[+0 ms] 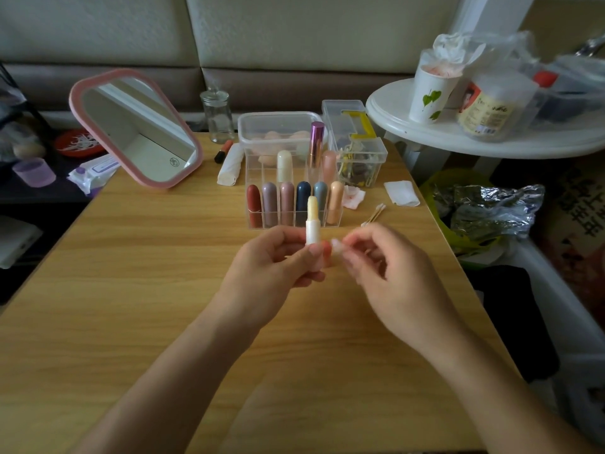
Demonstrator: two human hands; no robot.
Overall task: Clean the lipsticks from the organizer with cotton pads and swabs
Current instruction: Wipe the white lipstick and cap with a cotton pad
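My left hand (278, 267) grips an uncapped lipstick (312, 221) upright by its base; the tube is white and the pale yellow stick is wound out. My right hand (386, 267) pinches a small translucent pale thing (337, 249), perhaps the cap, right beside the tube's base. Just behind stands the clear acrylic organizer (252, 172) with several capped lipsticks in red, mauve, pink, navy, grey and peach, plus taller ones in its back row. Cotton swabs (373, 215) lie on the wooden table (163, 273) to the organizer's right, near a used stained cotton pad (353, 196) and a folded white pad (401, 193).
A pink-framed mirror (134, 126) leans at the back left. Behind the organizer are a clear tub of sponges (278, 126), a glass jar (217, 114), a clear box of clips (357, 149) and a rolled white cloth (230, 165). A white round side table (425, 132) with cups stands at the right.
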